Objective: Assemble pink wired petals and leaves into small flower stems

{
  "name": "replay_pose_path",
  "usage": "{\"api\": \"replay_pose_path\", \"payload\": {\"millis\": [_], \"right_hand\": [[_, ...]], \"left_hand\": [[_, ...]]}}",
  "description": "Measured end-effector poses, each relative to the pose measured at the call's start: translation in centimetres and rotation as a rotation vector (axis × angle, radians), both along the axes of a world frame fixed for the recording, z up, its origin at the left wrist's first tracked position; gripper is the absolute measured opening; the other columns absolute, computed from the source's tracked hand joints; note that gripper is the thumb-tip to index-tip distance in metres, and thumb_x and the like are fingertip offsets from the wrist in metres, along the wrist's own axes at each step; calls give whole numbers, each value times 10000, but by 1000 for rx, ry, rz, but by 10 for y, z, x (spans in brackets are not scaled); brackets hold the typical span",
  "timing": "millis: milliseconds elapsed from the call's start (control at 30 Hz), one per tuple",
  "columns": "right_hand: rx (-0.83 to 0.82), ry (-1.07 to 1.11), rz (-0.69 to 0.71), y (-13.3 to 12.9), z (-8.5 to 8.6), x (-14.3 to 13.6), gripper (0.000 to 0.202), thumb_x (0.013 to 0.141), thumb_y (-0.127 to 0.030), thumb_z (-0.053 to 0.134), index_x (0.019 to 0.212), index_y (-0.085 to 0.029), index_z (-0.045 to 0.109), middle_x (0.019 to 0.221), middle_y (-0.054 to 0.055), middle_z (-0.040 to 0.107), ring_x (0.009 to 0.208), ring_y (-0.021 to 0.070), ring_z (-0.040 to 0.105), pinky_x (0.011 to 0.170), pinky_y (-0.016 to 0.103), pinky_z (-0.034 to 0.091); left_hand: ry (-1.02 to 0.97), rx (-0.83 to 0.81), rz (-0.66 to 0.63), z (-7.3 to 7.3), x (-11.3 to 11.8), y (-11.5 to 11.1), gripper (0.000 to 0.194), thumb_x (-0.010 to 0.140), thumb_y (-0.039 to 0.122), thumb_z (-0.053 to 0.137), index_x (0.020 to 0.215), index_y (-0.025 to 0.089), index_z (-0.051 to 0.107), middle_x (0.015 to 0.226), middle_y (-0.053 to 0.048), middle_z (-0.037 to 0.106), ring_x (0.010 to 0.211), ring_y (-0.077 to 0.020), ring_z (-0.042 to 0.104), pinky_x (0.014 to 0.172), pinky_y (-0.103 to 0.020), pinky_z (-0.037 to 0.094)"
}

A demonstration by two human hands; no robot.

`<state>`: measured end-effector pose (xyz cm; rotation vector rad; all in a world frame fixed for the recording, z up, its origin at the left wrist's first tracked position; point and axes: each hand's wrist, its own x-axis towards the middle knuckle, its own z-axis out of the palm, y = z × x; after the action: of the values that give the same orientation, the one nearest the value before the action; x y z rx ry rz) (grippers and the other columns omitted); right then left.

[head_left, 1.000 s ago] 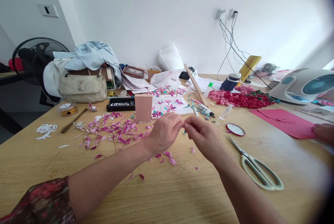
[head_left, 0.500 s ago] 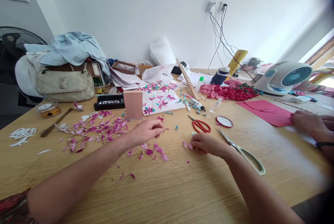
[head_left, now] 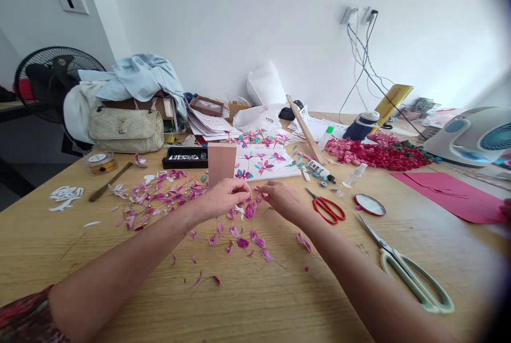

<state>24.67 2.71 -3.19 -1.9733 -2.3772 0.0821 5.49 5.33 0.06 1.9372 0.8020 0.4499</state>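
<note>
My left hand (head_left: 227, 197) is closed, its fingertips pinched just in front of a pinkish wooden block (head_left: 222, 164). Facing it, my right hand (head_left: 279, 199) has its thumb and fingertips together close to a small pink petal. What either hand grips is too small to make out. Between and below them lie pink petals (head_left: 250, 210) and a small white piece. A larger spread of pink petals (head_left: 159, 194) lies left of my left hand. Red-handled scissors (head_left: 328, 209) rest to the right of my right hand.
Large pale-green scissors (head_left: 415, 279) lie at the right, near a round red-rimmed dish (head_left: 370, 204). Pink paper (head_left: 455, 194) is farther right, with a person's hand (head_left: 506, 209) at its edge. A bag (head_left: 126, 129), a bottle (head_left: 319, 168) and red flower material (head_left: 375, 152) stand behind.
My right hand has moved up and left, close to my left hand. The view has turned left, so table items sit farther right. The other person's hand is now mostly out of view.
</note>
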Motion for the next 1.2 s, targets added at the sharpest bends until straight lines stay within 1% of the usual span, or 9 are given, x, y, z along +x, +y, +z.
{"api": "replay_pose_path", "payload": {"millis": [133,300,467,600,767,900,1000,1100,1200], "right_hand": [[2,-85,55,14,-15,-4,214,834,-141,445,901,-165,647,853,97,602,724,189,550,560,244,297],[17,-112,62,15,-20,1,172,822,-113,467,878,-150,625,851,91,591,713,173,540,540,236,272],[69,-57,37,0,3,5,129,836,-163,478,820,-178,605,822,49,576,699,149,528,545,222,276],[280,56,112,-29,32,5,201,880,-197,396,806,-192,583,818,40,541,700,141,503,571,224,298],[457,26,240,-62,44,-2,268,865,-162,344,770,-203,591,739,36,525,617,136,471,541,242,297],[563,151,242,-72,44,-7,229,861,-179,371,771,-213,579,725,30,536,608,136,480,536,245,324],[577,499,144,-73,43,-9,86,844,-251,473,848,-202,544,795,35,555,661,140,508,573,239,379],[367,887,35,-74,39,-13,182,858,-351,450,837,-182,515,716,25,549,620,137,495,549,240,400],[224,1122,42,-73,36,-20,257,868,-401,411,811,-174,516,652,14,530,611,138,482,557,246,403]], "left_hand": [[18,-2,9,-2,-6,1,110,741,219,464,689,138,517,609,33,459,542,-73,405,504,-180,304],[0,-34,-10,-10,-7,5,133,750,246,465,694,137,514,625,27,478,540,-75,428,493,-179,316],[-86,-84,10,-11,-8,8,148,763,264,482,713,132,524,620,26,477,550,-74,419,501,-183,317],[-261,-264,61,-12,-4,6,246,791,361,491,773,121,541,688,0,505,635,-87,461,586,-205,363],[-441,-581,-122,-13,13,-8,355,789,464,489,789,117,564,703,-24,515,629,-93,475,592,-232,370],[-540,-658,-207,-7,22,-22,264,737,380,601,725,127,532,645,8,486,585,-66,441,582,-213,352],[-565,-546,-115,0,23,-30,251,729,366,612,711,138,508,611,22,468,566,-67,423,540,-204,325],[-556,-284,-2,6,23,-36,251,750,374,576,695,138,513,608,24,452,572,-77,408,519,-207,304],[-573,-98,66,10,25,-41,239,768,357,548,683,135,521,613,27,430,590,-82,388,543,-212,307]]}}
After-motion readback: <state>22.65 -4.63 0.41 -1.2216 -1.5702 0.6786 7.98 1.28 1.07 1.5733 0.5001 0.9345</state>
